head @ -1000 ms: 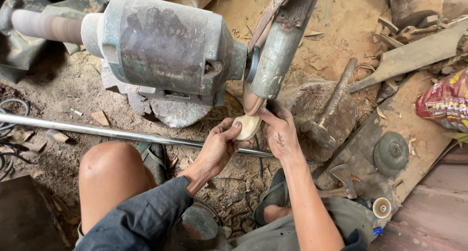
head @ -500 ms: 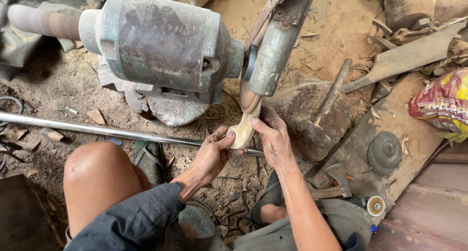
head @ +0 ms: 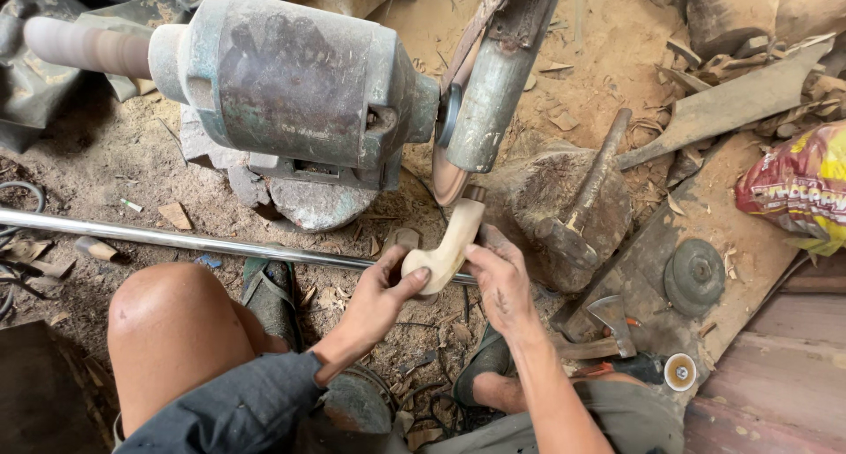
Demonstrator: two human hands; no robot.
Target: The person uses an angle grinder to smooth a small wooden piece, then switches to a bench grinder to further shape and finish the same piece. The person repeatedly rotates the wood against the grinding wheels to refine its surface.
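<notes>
Because the pale wood piece (head: 448, 242) must meet the spinning disc (head: 445, 167) steadily, you hold it in both hands, left hand (head: 374, 300) closed round its lower bend and right hand (head: 502, 278) pinching its side, tip raised just under the disc, over the dirt floor (head: 106, 181).

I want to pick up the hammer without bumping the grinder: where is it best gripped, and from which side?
Probably take the hammer by the upper half of its handle, coming from the right. The handle slants up and away from the grinding wheel, bare and free of clutter, while the head lies low on the block, close to the right hand and the wooden piece.
</notes>
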